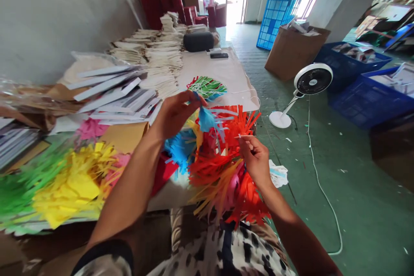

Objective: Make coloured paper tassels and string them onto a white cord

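Between the fingers of my left hand (176,112) is the gathered top of a blue paper tassel (207,118), its cut strips hanging to the right. My right hand (254,155) pinches a thin white string (239,136) to the right of it. Below both hands lies a heap of red-orange paper tassels (213,166), with orange and pink strips mixed in. More blue fringed paper (181,148) rests under my left wrist. Just beyond my left hand sits a bundle of green strips (207,86) with white string across it.
Yellow tassels (71,185) and green tassels (26,185) cover the table's left end. Stacks of flat paper (119,95) stand along the wall. A dark cylindrical object (198,42) and a phone (219,55) lie farther back. A white fan (313,79) stands on the floor at right, near blue crates (365,99).
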### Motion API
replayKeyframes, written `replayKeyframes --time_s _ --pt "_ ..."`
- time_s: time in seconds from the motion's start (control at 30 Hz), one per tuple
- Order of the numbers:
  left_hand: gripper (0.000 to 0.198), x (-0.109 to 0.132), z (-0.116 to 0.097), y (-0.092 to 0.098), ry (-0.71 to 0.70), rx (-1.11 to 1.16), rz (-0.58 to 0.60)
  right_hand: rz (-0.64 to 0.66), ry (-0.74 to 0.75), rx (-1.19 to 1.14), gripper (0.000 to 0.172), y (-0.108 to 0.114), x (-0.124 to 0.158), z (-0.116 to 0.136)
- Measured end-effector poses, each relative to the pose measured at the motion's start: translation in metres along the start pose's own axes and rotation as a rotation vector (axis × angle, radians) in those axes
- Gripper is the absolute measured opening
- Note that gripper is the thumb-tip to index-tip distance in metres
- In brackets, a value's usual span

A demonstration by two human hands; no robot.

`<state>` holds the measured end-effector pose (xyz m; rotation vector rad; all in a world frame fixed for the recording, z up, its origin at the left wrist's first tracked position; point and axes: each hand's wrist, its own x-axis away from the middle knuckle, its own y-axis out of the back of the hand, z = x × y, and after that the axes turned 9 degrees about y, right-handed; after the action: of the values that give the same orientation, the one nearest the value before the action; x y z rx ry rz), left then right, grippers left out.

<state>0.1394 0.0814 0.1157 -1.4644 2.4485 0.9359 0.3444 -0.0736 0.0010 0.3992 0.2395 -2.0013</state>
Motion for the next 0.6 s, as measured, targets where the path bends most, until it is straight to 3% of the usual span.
replayKeyframes --time_s 0.17,0.27,0.43,0.6 --pt "0.032 0.024 0.023 -0.076 0.197 0.239 0.294 -0.061 0.034 -0.011 0.032 -0.004 -0.006 0.006" --pt "0.033 0.036 0.034 -0.108 0.233 0.29 0.322 -0.107 0.051 -0.015 0.031 -0.004 -0.009 0.005" --pt "0.036 0.044 0.038 -0.121 0.297 0.51 0.305 -0.072 0.025 -0.017 0.032 -0.001 -0.01 0.003" --pt "0.034 0.051 0.036 -0.121 0.308 0.468 0.263 -0.041 -0.012 -0.02 0.04 -0.002 -0.01 0.004"
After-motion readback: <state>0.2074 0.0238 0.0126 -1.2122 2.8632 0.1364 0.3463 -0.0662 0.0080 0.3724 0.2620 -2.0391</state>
